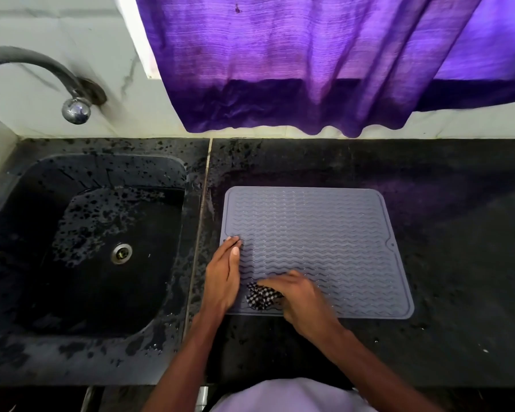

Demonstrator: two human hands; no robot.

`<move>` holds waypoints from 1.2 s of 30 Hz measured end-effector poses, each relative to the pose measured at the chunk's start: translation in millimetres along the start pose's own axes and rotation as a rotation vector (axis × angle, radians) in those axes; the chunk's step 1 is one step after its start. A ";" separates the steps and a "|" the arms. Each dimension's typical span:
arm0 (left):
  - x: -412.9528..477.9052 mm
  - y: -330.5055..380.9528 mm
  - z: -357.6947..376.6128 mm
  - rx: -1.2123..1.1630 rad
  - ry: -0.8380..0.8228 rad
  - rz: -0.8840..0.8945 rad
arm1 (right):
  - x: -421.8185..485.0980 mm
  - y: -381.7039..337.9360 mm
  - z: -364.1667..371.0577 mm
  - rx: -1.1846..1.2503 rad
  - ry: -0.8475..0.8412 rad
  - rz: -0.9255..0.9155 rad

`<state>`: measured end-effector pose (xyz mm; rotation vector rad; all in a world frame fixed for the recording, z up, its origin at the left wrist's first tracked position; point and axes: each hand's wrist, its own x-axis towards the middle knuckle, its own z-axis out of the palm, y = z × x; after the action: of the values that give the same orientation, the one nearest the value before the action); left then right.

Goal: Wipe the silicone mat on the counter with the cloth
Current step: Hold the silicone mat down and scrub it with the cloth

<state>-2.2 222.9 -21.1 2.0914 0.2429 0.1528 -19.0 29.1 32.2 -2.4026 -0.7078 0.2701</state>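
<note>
A grey silicone mat [324, 233] with wavy ridges lies flat on the black counter [458, 263], right of the sink. My left hand [222, 278] rests flat on the mat's near-left edge, fingers together and pointing away. My right hand [298, 295] presses a black-and-white checked cloth [260, 297] onto the mat's near-left corner. The cloth is bunched and partly hidden under my fingers. The right hand is slightly blurred.
A black sink [81, 242] with a steel drain [121, 253] lies to the left, wet with droplets. A curved tap [36, 72] sticks out of the marble wall. A purple curtain [309, 60] hangs above the counter's back edge.
</note>
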 end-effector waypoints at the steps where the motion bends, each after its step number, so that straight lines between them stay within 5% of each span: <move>1: -0.2 -0.5 -0.9 -0.014 -0.012 -0.011 | 2.4 -7.8 3.6 -0.019 0.000 -0.013; 14: 10.7 5.8 -27.8 -0.213 -0.160 -0.141 | 17.0 -37.4 30.5 -0.127 0.008 -0.118; 24: 4.5 6.7 -32.9 -0.277 -0.244 -0.134 | 48.1 -25.1 21.7 -0.119 0.042 -0.022; 36: -9.3 4.1 0.0 -0.144 0.005 0.022 | 91.6 -1.0 16.7 -0.063 0.134 0.026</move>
<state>-10.8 218.7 -17.7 1.9517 0.2061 0.1838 51.3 88.5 17.7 -2.4639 -0.6333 0.0977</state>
